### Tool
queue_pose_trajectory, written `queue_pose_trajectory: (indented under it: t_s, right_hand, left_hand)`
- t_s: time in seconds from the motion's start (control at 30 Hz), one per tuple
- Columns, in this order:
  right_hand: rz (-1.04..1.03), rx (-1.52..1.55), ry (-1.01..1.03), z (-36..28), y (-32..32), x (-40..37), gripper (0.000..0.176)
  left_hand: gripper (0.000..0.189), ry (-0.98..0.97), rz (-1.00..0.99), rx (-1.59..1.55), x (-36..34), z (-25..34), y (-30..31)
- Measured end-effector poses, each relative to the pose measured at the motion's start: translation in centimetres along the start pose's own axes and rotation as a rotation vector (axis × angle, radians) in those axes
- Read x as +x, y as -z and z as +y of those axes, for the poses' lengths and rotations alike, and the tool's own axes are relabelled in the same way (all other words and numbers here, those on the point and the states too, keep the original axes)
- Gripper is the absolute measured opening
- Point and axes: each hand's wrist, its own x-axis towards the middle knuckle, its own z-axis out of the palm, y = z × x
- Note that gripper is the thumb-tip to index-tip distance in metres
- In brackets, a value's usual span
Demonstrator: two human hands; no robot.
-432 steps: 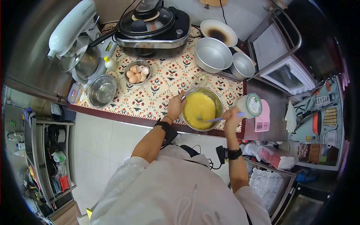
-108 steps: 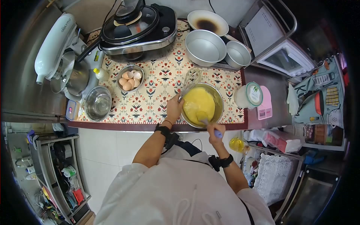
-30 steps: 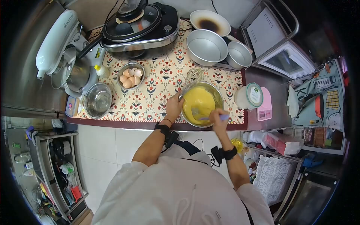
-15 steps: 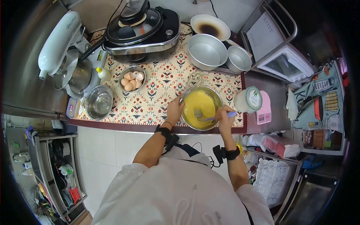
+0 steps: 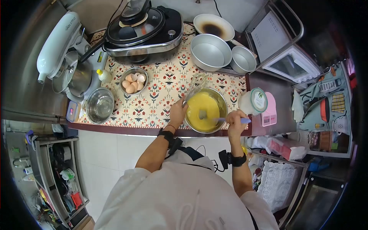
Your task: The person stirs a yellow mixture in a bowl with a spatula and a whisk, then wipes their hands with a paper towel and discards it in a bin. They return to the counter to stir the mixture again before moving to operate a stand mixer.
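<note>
A metal bowl (image 5: 223, 104) of yellow batter (image 5: 203, 105) stands at the counter's front edge. My left hand (image 5: 178, 113) is closed at the bowl's left rim, gripping a wire whisk (image 5: 196, 85) that leans up over the rim. Over the bowl's right side, my right hand (image 5: 236, 118) is wrapped round a spatula with a purple handle (image 5: 245, 120). Its head lies in the batter near the middle of the bowl. Just right of the bowl are a lidded jar (image 5: 258, 100) and a pink scale (image 5: 269, 109).
Eggshells (image 5: 131, 85) fill a small bowl at centre left, with an empty metal bowl (image 5: 100, 105) nearby. A stand mixer (image 5: 59, 44) is far left. Behind are an electric cooker (image 5: 143, 42), two round pans (image 5: 211, 51) and a frying pan (image 5: 214, 26).
My right hand has shifted slightly to the right with the spatula, whose head sits a little higher in the batter. My left hand stays at the rim with the whisk.
</note>
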Motion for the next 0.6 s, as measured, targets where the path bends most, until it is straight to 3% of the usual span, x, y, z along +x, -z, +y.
queue_pose_trajectory:
  t_s: [0.03, 0.07, 0.17, 0.3, 0.33, 0.47, 0.57, 0.6]
  right_hand:
    - [0.016, 0.020, 0.077, -0.3, 0.1, -0.2, 0.026]
    - [0.141, -0.225, 0.248, 0.5, -1.1, -0.7, 0.031]
    - [0.059, -0.396, 0.221, 4.5, 0.1, -4.7, 0.032]
    - [0.062, -0.180, 0.010, 2.3, -0.6, -4.9, 0.032]
    - [0.074, 0.057, -0.109, 2.4, -0.3, -4.2, 0.033]
    - [0.084, 0.180, -0.002, -0.6, -0.3, -1.8, 0.029]
    - [0.167, -0.233, 0.291, 3.8, -0.1, -2.7, 0.022]
    - [0.092, -0.381, 0.310, 5.6, 0.4, -4.1, 0.017]
  left_hand:
    - [0.037, 0.026, -0.010, -0.006, -0.1, 0.1, 0.1]
    - [0.037, 0.050, -0.021, -0.011, -0.2, 0.3, 0.2]
    - [0.037, 0.042, -0.018, 0.005, -0.2, 0.2, 0.1]
    - [0.037, 0.040, -0.002, 0.013, -0.1, 0.4, -0.1]
    - [0.037, 0.054, -0.012, 0.020, -0.2, 0.3, -0.1]
    - [0.037, 0.090, -0.052, 0.043, -0.1, 0.2, 0.0]
    - [0.038, 0.037, -0.009, 0.013, -0.2, 0.0, -0.1]
    - [0.037, 0.063, -0.029, 0.021, -0.4, -0.1, 0.0]
